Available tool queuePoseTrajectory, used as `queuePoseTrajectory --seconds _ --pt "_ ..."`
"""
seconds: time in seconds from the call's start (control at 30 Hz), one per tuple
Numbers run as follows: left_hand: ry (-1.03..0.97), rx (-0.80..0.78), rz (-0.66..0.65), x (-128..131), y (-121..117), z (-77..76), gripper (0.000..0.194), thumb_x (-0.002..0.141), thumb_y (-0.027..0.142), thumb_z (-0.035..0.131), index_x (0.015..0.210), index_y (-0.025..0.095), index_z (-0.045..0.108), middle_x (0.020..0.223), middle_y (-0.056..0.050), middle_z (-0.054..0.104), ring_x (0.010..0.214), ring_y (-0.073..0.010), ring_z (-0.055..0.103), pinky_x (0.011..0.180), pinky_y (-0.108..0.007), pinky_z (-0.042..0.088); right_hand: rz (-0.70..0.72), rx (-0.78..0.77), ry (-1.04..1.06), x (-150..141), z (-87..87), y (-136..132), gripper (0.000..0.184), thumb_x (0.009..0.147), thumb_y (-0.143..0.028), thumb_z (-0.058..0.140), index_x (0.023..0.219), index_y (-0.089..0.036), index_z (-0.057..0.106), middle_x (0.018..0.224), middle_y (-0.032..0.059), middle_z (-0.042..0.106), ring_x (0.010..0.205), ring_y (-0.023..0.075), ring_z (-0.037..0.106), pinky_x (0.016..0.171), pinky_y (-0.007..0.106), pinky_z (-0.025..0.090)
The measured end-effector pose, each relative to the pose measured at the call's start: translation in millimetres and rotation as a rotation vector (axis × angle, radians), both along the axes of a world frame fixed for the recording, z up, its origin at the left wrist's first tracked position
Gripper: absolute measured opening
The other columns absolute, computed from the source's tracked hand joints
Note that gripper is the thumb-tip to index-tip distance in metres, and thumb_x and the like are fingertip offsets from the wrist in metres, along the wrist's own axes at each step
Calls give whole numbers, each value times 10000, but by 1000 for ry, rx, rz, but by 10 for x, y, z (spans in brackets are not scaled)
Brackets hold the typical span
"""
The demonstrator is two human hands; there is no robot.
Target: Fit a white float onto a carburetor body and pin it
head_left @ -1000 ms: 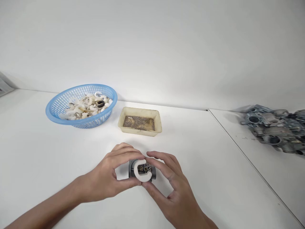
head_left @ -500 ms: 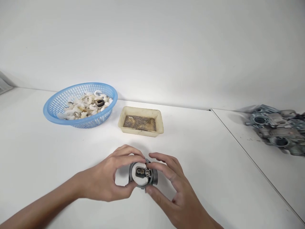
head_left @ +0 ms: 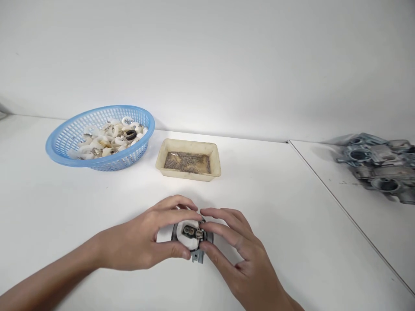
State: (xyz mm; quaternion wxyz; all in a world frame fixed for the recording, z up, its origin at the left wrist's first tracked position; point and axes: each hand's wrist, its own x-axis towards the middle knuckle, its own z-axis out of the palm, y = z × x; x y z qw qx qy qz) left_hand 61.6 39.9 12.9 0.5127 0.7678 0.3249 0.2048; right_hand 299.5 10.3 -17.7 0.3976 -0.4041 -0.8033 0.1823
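Observation:
A small grey metal carburetor body (head_left: 196, 255) with a white C-shaped plastic float (head_left: 189, 235) on top sits between my two hands, low over the white table (head_left: 275, 207). My left hand (head_left: 145, 242) grips it from the left, thumb below and fingers curled over the top. My right hand (head_left: 240, 255) pinches its right side with forefinger and thumb, where a brass part shows. Much of the metal body is hidden by my fingers.
A blue plastic basket (head_left: 65, 142) of white floats stands at the back left. A cream tray (head_left: 215, 164) of thin metal pins sits behind my hands. Several grey carburetor bodies (head_left: 376, 166) lie piled at the right on the adjoining table.
The float has been turned and pressed down onto the metal body. Both hands have closed in tighter around it. The view has shifted slightly right.

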Motion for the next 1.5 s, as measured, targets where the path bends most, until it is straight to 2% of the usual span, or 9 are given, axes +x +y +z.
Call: queuePoseTrajectory --seconds 0.17,0.3,0.5,0.67,0.9,1.03,1.23,1.37,1.5 --pt "163 43 23 33 -36 146 509 951 280 647 1410 458 519 1443 -4 456 1329 -214 480 1177 -414 415 -28 -4 16 -6 24 -11 261 918 -154 683 1136 -298 687 1238 1 703 1131 174 630 919 306 608" --pt "241 55 11 46 -48 193 489 966 232 608 1399 444 527 1343 -7 516 1229 -185 541 1060 -330 499 -39 -22 36 -16 28 -14 183 901 -180 720 1048 -288 718 1189 10 730 1086 197 655 897 342 618" --pt "175 139 149 42 -140 38 593 933 275 675 1454 454 456 1284 7 569 1081 -153 616 901 -226 564 -5 -111 99 -6 16 -2 227 904 -167 726 1093 -294 714 1243 36 721 1139 226 660 910 390 621" --pt "2 111 361 35 -215 -158 608 808 320 828 1309 441 506 1215 28 623 1124 -180 617 692 -171 555 22 -181 75 -18 8 3 241 934 -193 702 1151 -295 680 1288 28 701 1194 197 637 975 347 600" --pt "-110 30 403 97 -197 -232 556 733 340 893 1179 386 565 1140 41 586 1066 -137 595 892 -216 538 70 -189 56 -25 -6 -16 382 939 -244 715 1293 -310 586 1336 26 656 1253 169 590 1021 290 567" --pt "-103 55 404 126 -187 -241 577 687 319 924 1170 393 616 1255 44 585 1194 -163 578 1000 -256 506 59 -171 39 -22 16 -24 403 943 -192 690 1313 -311 586 1317 39 667 1251 197 602 1007 330 584" --pt "-62 92 484 197 -252 -218 549 602 412 957 1060 320 668 1126 32 702 1077 -200 658 929 -318 549 84 -232 106 -17 48 -19 436 952 -93 601 1314 -337 607 1317 40 668 1253 205 617 980 356 609" --pt "71 124 513 226 -295 -152 500 654 416 924 1083 367 671 1108 68 738 1033 -213 690 847 -330 577 77 -333 188 12 40 9 369 954 -105 624 1215 -361 670 1300 23 676 1232 208 647 951 359 627" --pt "195 195 470 252 -257 2 404 723 340 868 1088 365 698 1023 74 764 872 -205 714 716 -316 579 71 -354 203 39 25 25 286 947 -155 671 1141 -363 709 1276 6 690 1194 202 670 949 362 628"
